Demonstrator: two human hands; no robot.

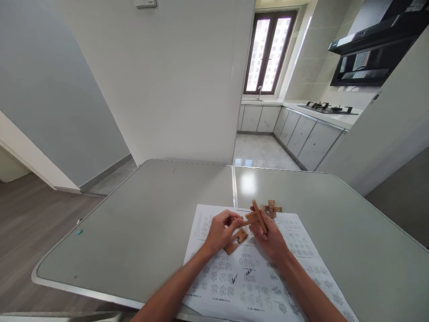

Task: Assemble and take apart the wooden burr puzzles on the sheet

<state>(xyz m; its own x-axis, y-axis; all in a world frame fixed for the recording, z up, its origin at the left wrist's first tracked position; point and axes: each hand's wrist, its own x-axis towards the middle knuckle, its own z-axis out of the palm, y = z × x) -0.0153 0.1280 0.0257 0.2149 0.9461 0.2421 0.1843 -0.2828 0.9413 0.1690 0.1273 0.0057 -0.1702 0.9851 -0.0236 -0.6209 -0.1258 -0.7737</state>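
Wooden pieces (259, 216) — crossed, between both hands over printed sheet (248, 286). Left hand (222, 227) pinching slim end: pinch lightly, keep it square. Notched block (231, 247) lies just below, on sheet. Right hand (268, 235) gripping crossing — best held steady, no forcing. Wooden cluster (271, 207) sits beyond, farthest right.

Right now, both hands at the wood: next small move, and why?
I'd probably ease the left hand toward the right hand, testing the fit: the right grips crossed wooden pieces, the left's fingertips are at one end, and notched wood lies loose on the printed sheet. Can't tell whether anything interlocks.
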